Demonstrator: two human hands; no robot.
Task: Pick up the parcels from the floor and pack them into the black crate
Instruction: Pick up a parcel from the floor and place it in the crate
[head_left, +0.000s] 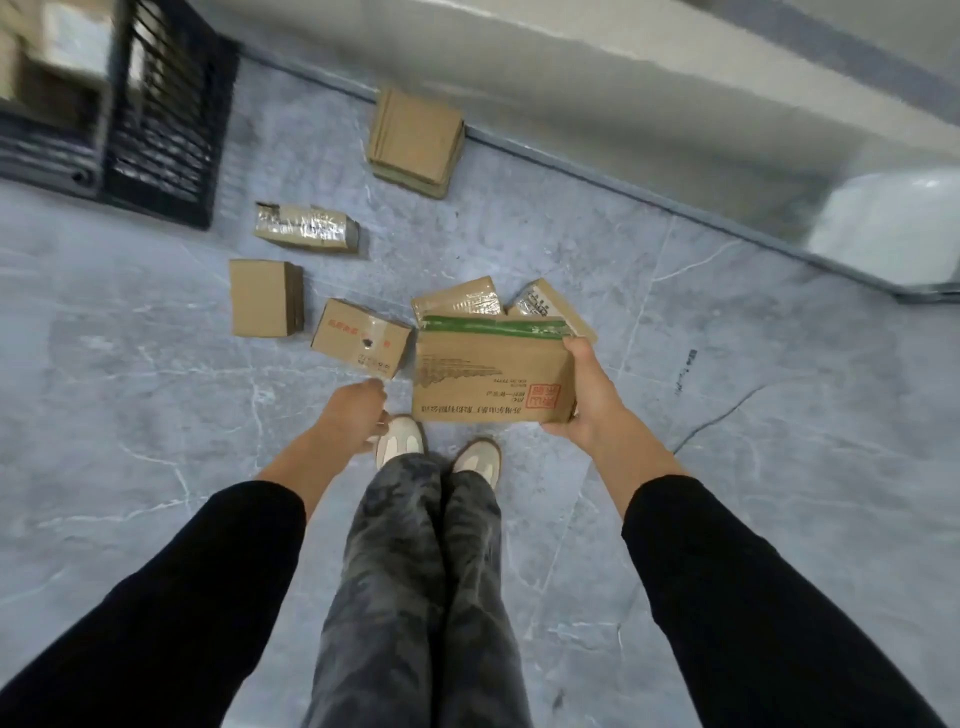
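1. Black sleeves (737, 582) and grey patterned trousers (410, 571) fill the near view. Beyond them my right hand (582, 400) grips the right end of a green-taped carton (493, 374), which is lifted off the floor (753, 415).
2. My left hand (358, 415) holds nothing, its fingers loosely curled. It is just beside the red-printed box (361, 338), and I cannot tell whether it touches it.
3. I judge the step to be carrying this carton to the black crate (166, 119), which stands well apart at upper left. With a one-ended grip the long carton could swing, so I would either steady its free end with the left hand or take the red-printed box on the way. I would then lay the carton flat against a crate wall to save room.
4. Count:
   - One carton is in hand.
   - Six parcels lie on the floor: the red-printed box, a plain box (266, 299), a shiny taped parcel (306, 228), two taped parcels (460, 301) partly hidden behind my carton, and a flat box (415, 140) by the wall.
   - There is one crate, and the cardboard inside it is too blurred to count.
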